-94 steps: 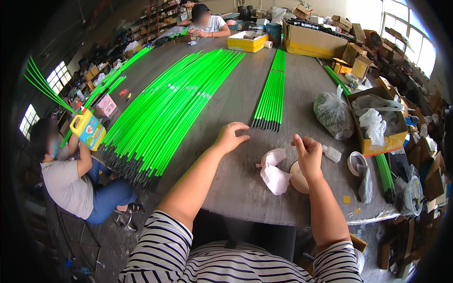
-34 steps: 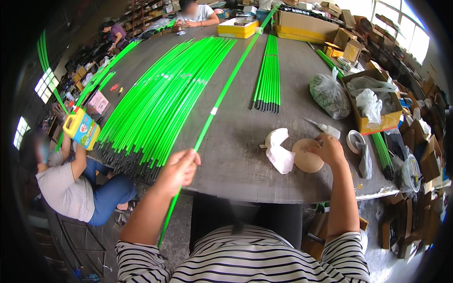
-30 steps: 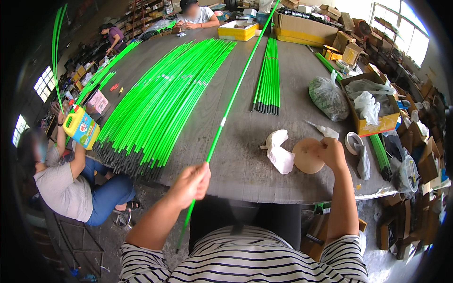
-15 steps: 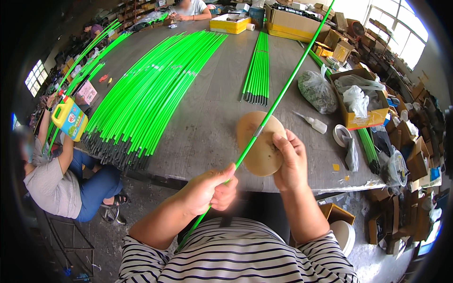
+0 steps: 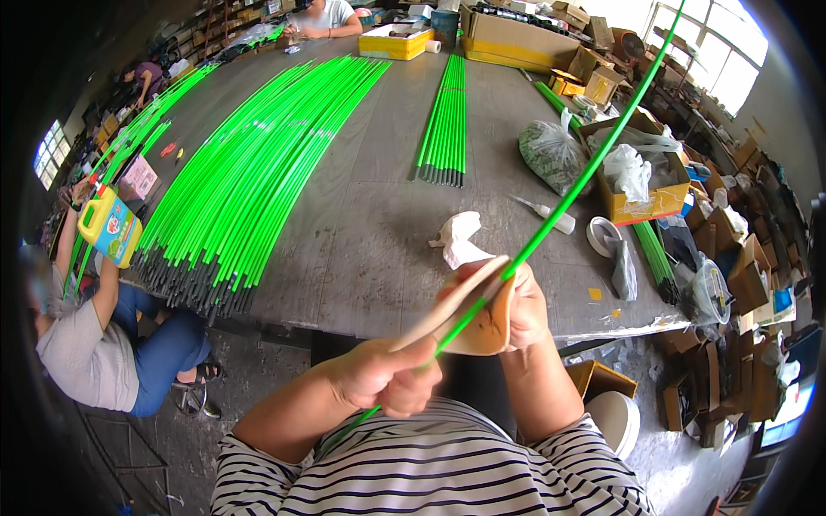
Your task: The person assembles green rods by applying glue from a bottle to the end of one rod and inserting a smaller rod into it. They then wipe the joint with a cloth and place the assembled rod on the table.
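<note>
I note left hand [image 5: 396, 377] wrapped round green rod [image 5: 559, 212] near table [image 5: 361, 224] edge, right hand [image 5: 527, 311] pinching tan disc [image 5: 488, 334] folded about it, some fingers hidden; rod's top cut off, bottom indistinct

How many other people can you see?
3: a person in grey at left, by the yellow jug; a person across the table; a person in purple in the left background. Others may be hidden.

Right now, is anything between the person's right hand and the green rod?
Yes, the tan pad. The right hand holds it folded, with the green rod running between its two sides. Lower down, the left hand grips the rod with nothing visible in between.
</note>
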The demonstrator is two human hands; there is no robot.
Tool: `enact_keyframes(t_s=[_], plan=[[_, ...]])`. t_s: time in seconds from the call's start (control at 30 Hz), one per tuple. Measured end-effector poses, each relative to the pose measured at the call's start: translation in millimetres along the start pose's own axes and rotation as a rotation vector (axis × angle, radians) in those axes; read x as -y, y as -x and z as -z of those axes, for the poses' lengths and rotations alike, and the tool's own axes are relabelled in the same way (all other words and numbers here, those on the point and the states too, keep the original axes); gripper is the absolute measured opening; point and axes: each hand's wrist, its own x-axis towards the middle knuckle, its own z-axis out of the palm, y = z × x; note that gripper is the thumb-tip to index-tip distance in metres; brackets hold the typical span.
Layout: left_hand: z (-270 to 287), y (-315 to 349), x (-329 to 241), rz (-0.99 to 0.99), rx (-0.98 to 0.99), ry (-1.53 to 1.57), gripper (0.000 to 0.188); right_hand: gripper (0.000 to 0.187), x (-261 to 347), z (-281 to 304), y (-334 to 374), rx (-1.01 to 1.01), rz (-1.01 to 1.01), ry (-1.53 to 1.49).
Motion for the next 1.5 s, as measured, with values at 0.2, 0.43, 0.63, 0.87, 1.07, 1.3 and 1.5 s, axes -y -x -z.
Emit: enact_keyframes(t_s=[0.2, 0.43, 0.63, 0.87, 1.07, 1.3, 1.5], plan=[[-8, -5, 7, -0.056, 0.0, -0.154, 0.051, 0.03, 27, -19, -22, 0.474, 0.085, 0.107], [17, -25, 21, -0.57, -0.805, -0.906, 0.038, 0.021, 4, -20, -12, -0.347, -0.015, 0.517], [4, -5, 12, -0.084, 0.067, -0.002, 0.04, 0.029, 24, -23, -9, 0.25, 0.013, 0.128], [-18, -12, 15, -0.576, -0.646, -1.234, 0.018, 0.021, 25, -36, -7, 0.057, 0.114, 0.436], [21, -15, 6, -0.464, -0.779, -0.785, 0.043, 0.023, 18, -14, -10, -0.506, 0.157, 0.856], [24, 14, -27, -0.434, -0.698, -0.399, 0.043, 0.019, 52, 57, -16, -0.267, 0.297, 2.269], [32, -7, -14, -0.305, -0.459, -0.345, 0.037, 0.026, -11, -8, -15, -0.148, -0.12, 0.972]])
